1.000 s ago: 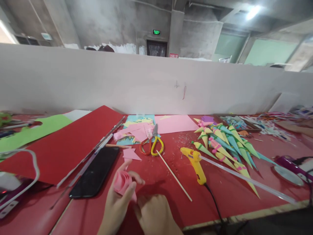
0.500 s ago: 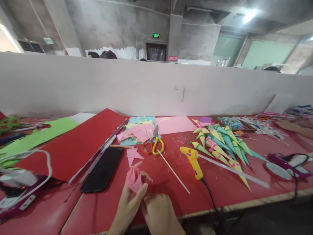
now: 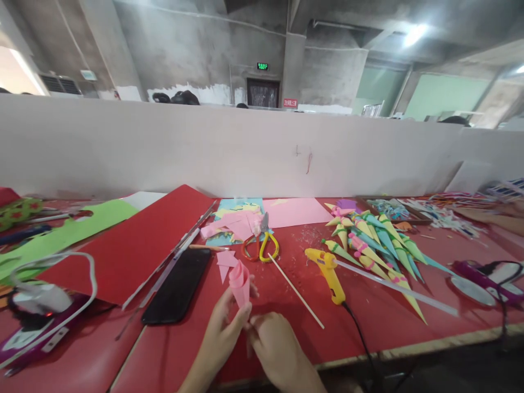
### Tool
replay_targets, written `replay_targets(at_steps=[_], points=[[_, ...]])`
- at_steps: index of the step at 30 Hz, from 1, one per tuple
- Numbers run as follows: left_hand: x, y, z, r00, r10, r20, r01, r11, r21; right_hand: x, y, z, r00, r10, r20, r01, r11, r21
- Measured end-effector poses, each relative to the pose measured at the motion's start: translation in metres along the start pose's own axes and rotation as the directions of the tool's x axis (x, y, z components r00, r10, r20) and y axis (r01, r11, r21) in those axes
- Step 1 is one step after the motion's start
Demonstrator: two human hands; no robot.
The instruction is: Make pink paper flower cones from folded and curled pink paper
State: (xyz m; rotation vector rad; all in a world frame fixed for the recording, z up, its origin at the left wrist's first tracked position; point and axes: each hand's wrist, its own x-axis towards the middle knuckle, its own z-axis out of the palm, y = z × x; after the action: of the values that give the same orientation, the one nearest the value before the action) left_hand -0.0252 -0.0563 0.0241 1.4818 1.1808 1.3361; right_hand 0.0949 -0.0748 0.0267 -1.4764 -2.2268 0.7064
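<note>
A pink paper cone (image 3: 240, 285), its upper end showing spiral layers, stands nearly upright in my left hand (image 3: 225, 322). The thumb presses its near side and the fingers go round behind it. Just below the cone's lower end, my right hand (image 3: 276, 341) is closed in a fist with its back to me; what its fingers pinch is hidden. Beyond the cone lie pink paper scraps (image 3: 226, 263) and scissors (image 3: 262, 240) with one red and one yellow handle. A thin wooden stick (image 3: 297, 291) rests right of my hands, beside a yellow glue gun (image 3: 328, 273).
Red card (image 3: 135, 245), green card (image 3: 77, 226) and a black phone (image 3: 178, 286) lie left. Pastel paper cones (image 3: 374, 240) are heaped right, near a tray (image 3: 417, 215). Purple power strips (image 3: 487, 278) sit at both sides. A white partition (image 3: 184, 147) stands behind.
The cone has tilted more upright, showing more of its side and less of its open top. My right hand has moved slightly right. The whole view has shifted a little.
</note>
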Motion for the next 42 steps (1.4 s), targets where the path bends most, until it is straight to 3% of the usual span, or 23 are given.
replay_targets(at_steps=[5,8,12,17,23,35,42], points=[[0.008,-0.002,0.000,0.994,0.055,0.092,-0.067,0.989,0.132,0.003,0.012,0.003,0.999,-0.047,0.012,0.045,0.986,0.159],[0.007,-0.002,0.001,0.990,0.019,0.136,-0.043,0.984,0.172,0.000,0.021,0.005,0.996,-0.091,-0.012,0.091,0.965,0.246],[0.002,-0.003,-0.001,0.980,-0.030,0.197,-0.001,0.988,0.155,-0.006,0.028,0.008,0.992,-0.120,-0.032,0.124,0.949,0.291],[0.002,-0.004,-0.009,0.971,0.002,0.238,-0.031,0.992,0.121,-0.011,0.029,0.008,0.992,-0.115,-0.049,0.125,0.928,0.352],[0.006,-0.001,-0.011,0.962,0.031,0.271,-0.070,0.988,0.135,-0.008,0.027,0.009,0.990,-0.137,-0.037,0.141,0.936,0.322],[0.002,-0.010,-0.019,0.973,0.058,0.222,-0.124,0.948,0.294,0.004,0.026,0.015,0.983,-0.181,0.033,0.169,0.959,0.229],[0.006,-0.005,-0.015,0.953,0.100,0.285,-0.177,0.949,0.261,-0.005,0.025,0.013,0.995,-0.104,0.006,0.099,0.961,0.257]])
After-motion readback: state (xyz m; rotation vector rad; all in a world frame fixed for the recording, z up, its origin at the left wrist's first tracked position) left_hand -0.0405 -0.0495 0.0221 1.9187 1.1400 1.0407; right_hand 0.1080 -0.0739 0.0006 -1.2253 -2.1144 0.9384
